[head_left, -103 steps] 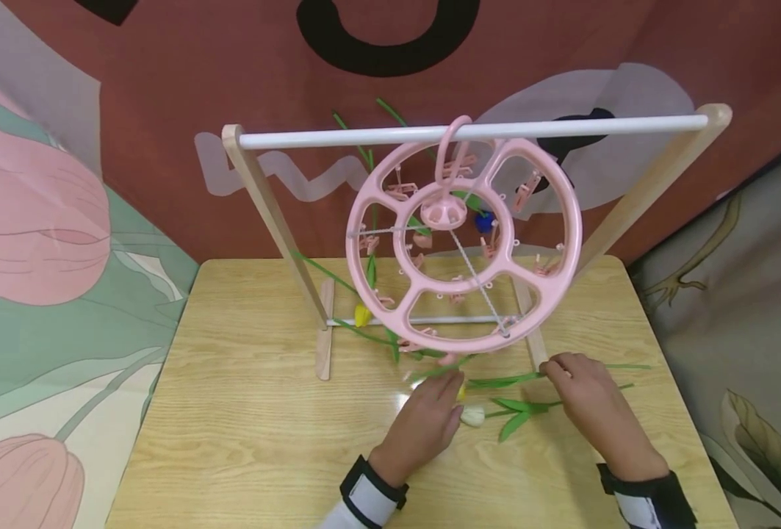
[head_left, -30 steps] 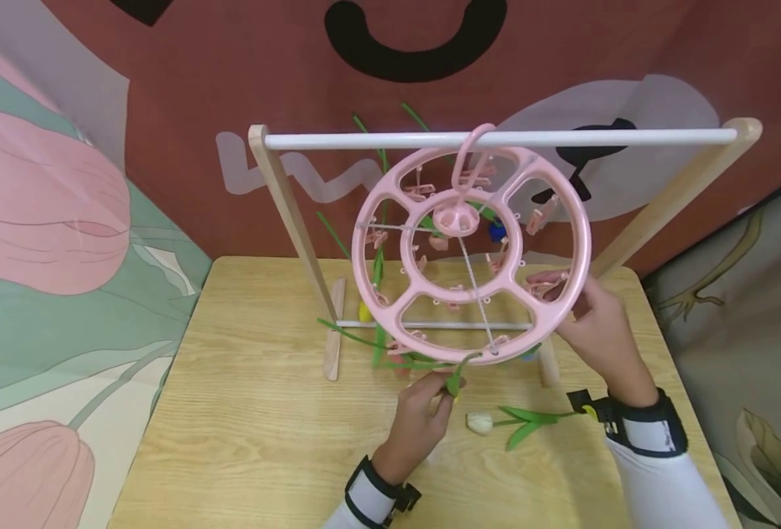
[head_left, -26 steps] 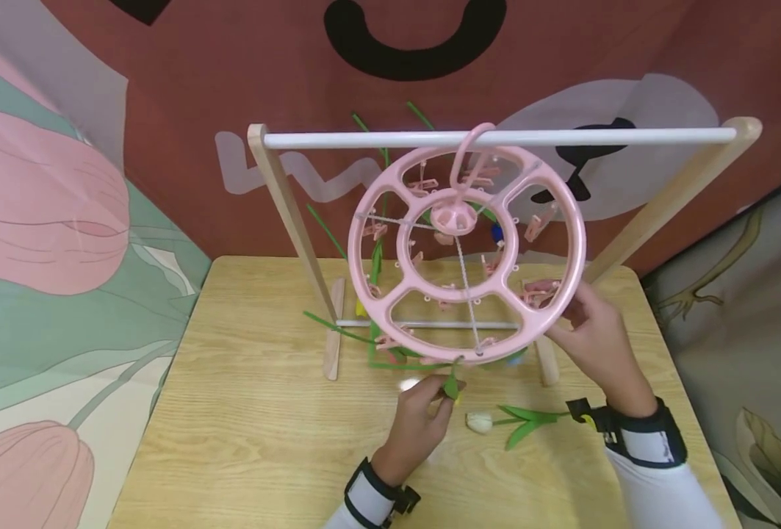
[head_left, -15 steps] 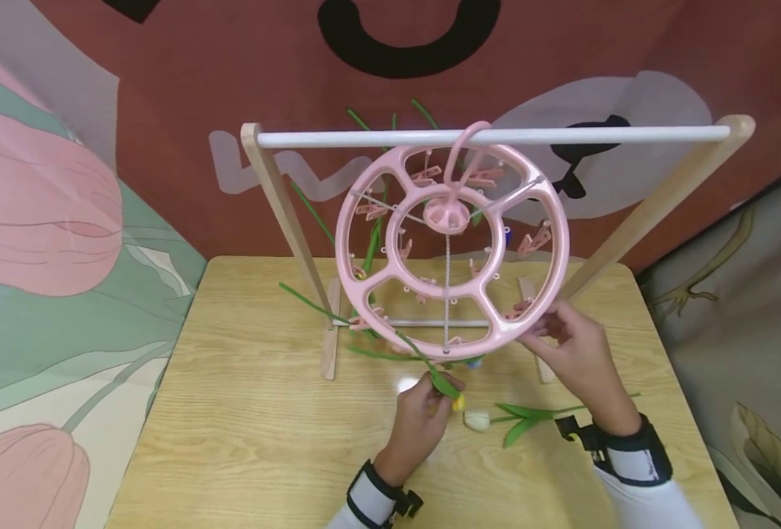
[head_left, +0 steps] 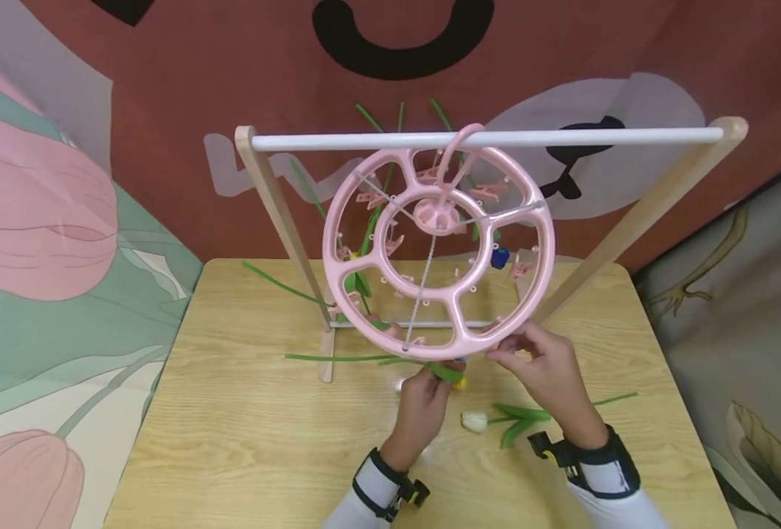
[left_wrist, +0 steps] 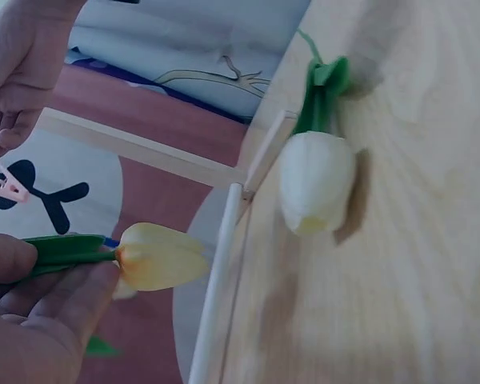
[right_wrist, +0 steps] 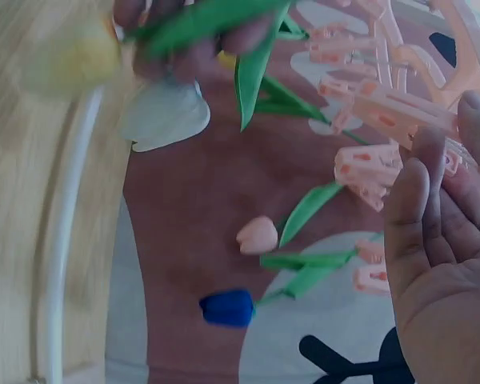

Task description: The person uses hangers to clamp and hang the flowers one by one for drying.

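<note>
My left hand (head_left: 423,408) pinches a yellow tulip (left_wrist: 160,260) by its green stem just below the bloom, under the front rim of a round pink clip hanger (head_left: 476,343). The stem points left in the head view. At the hanger's front right rim is my right hand (head_left: 552,371), its thumb and fingertips pinching a pink clothes peg (right_wrist: 404,112) there. A white tulip (head_left: 474,422) lies on the table below my hands. From other pegs hang a blue tulip (right_wrist: 228,308), a pale pink tulip (right_wrist: 258,235) and a pale blue tulip (right_wrist: 164,116).
The hanger hooks over the white top bar (head_left: 337,141) of a wooden stand (head_left: 278,213) on the wooden table (head_left: 231,426). A lower white bar (right_wrist: 60,264) joins the stand's legs. Several green stems stick out behind and left of the hanger. A patterned cloth (head_left: 390,95) hangs behind.
The right hand has gone from the table to the hanger's rim and moved left with it, turning the hanger clockwise. The left hand has raised the yellow tulip, its stem swinging left.
</note>
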Action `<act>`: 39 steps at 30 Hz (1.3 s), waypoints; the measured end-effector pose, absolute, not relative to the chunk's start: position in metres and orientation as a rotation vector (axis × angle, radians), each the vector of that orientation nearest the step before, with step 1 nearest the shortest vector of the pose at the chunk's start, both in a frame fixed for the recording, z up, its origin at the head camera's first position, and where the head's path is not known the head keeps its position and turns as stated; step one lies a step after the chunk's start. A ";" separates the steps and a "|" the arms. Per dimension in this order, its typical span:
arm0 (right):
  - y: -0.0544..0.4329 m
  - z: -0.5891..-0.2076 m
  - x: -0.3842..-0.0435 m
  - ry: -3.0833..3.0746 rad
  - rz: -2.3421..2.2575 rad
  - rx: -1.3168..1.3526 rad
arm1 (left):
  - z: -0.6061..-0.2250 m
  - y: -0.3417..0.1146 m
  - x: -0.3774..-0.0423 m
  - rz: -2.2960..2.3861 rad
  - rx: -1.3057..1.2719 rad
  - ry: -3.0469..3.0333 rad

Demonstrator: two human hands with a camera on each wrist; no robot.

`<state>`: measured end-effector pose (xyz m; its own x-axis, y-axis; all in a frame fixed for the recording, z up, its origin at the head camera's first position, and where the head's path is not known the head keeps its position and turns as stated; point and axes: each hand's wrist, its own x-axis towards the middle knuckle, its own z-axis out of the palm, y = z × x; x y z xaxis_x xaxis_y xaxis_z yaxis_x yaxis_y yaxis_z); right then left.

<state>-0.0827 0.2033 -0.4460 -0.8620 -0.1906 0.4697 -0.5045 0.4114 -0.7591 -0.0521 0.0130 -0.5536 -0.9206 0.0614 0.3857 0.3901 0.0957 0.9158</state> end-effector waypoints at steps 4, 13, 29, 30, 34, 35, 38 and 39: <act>0.196 -0.449 -0.080 -2.339 1.443 0.622 | -0.548 0.015 -0.057 -1.929 -0.426 -2.181; 0.183 -0.452 -0.076 -2.245 1.676 0.619 | -0.543 0.022 -0.060 -1.985 -0.400 -2.328; 0.174 -0.458 -0.072 -2.200 1.881 0.635 | -0.540 0.025 -0.061 -1.973 -0.435 -2.383; 0.174 -0.458 -0.073 -2.203 1.870 0.639 | -0.541 0.024 -0.061 -1.968 -0.439 -2.381; 0.174 -0.460 -0.073 -2.195 1.865 0.650 | -0.542 0.024 -0.062 -2.000 -0.453 -2.354; 0.174 -0.460 -0.073 -2.200 1.868 0.648 | -0.542 0.024 -0.062 -2.002 -0.457 -2.345; 0.174 -0.461 -0.073 -2.208 1.888 0.659 | -0.544 0.024 -0.062 -1.968 -0.448 -2.333; 0.174 -0.462 -0.073 -2.205 1.895 0.668 | -0.544 0.023 -0.061 -1.950 -0.440 -2.327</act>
<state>-0.0730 0.1738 -0.4616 -0.8878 -0.2287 0.3994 -0.4291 0.0980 -0.8979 -0.0613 0.0234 -0.5439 -0.9563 0.1706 0.2376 0.2638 0.1519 0.9526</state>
